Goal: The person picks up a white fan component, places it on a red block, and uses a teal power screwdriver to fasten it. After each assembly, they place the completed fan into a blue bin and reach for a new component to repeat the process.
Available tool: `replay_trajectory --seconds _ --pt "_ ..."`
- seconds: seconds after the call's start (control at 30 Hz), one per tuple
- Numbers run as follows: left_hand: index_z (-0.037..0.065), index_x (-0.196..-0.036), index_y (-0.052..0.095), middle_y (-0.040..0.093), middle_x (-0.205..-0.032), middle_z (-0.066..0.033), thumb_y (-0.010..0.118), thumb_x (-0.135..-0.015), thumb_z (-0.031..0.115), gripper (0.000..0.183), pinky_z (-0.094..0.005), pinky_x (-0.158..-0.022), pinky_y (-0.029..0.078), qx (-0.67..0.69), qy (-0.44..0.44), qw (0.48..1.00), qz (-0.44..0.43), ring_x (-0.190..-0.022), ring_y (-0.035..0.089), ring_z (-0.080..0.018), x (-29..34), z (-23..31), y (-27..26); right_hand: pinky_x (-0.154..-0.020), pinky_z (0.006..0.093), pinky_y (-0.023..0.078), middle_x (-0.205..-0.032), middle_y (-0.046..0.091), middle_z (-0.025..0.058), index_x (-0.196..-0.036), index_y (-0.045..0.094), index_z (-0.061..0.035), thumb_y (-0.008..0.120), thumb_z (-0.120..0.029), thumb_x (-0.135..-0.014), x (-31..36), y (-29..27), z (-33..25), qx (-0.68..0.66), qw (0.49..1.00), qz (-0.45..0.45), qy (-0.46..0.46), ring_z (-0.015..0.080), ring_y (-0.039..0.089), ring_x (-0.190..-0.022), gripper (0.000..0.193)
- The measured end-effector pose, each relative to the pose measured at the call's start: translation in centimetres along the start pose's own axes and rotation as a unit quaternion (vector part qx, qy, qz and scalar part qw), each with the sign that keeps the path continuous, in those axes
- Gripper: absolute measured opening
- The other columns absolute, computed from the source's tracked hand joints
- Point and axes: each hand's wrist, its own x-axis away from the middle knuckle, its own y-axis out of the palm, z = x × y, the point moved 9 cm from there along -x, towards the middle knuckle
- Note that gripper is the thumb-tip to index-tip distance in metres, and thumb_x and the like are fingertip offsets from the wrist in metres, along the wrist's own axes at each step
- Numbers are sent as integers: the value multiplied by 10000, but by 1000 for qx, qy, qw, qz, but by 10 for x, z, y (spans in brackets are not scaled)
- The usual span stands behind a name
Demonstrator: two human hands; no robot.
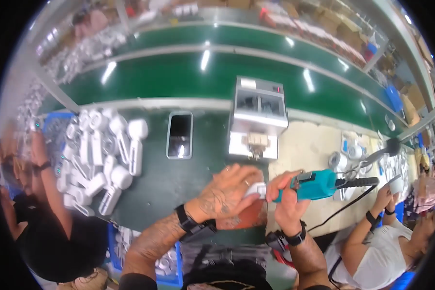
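Note:
My left hand [225, 191] is closed around a white plastic part [257, 189], of which only the end shows past the fingers. In my right hand [290, 200] is a teal electric screwdriver [316, 184], held level with its front end toward the white part. The screwdriver's tip is hidden by my fingers, so I cannot tell whether it touches the part. Under my hands lies a reddish-brown mat [249, 216] on the dark green tabletop.
White handheld fans [120, 178] are heaped at the left, and a phone [180, 135] lies beside them. A grey machine [257, 116] stands beyond my hands. The screwdriver's black cord [345, 209] trails right. Co-workers [372, 241] sit on both sides; a green conveyor [179, 77] runs behind.

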Motion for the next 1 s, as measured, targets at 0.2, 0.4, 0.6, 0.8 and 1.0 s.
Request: replay_trajectory --seconds 0.2,0.4,0.6,0.8,1.0 --pt "73 -1206 592 543 -1226 -107 641 -895 333 409 -393 -878 460 -75 83 994 -14 -1028 537 -287 6 25 14 -559 301 435 -710 521 53 -1025 475 -36 601 -547 -923 20 -21 -33 16 999 42 30 166 522 -600 536" --pt "92 -1089 632 629 -974 -54 631 -913 323 291 -344 -815 496 -108 71 989 66 -890 627 -216 20 40 -14 -405 259 329 -596 405 12 -945 416 -78 513 -646 -916 51 -29 -80 -58 991 87 -82 120 373 -430 577" --pt "60 -1050 613 632 -956 -124 579 -959 212 180 -355 -748 503 170 -202 953 146 -869 635 -247 68 -18 -59 -451 285 353 -614 443 52 -1034 557 -21 583 -706 -839 81 -52 -75 37 992 111 -54 169 424 -486 713" --pt "0 -1305 541 583 -1251 -114 514 -1022 310 421 -324 -1015 403 262 -380 700 545 -1161 534 -212 234 -123 -162 -493 296 358 -646 469 62 -1063 555 -6 623 -631 -865 81 -41 -65 32 997 41 -64 175 429 -521 659" --pt "30 -1049 590 575 -764 -9 551 -975 372 351 -250 -526 431 241 -373 661 604 -611 535 -94 332 -181 -268 -531 297 400 -678 512 90 -1087 538 -1 638 -613 -865 78 -39 -50 14 1000 -5 -27 191 489 -576 658"
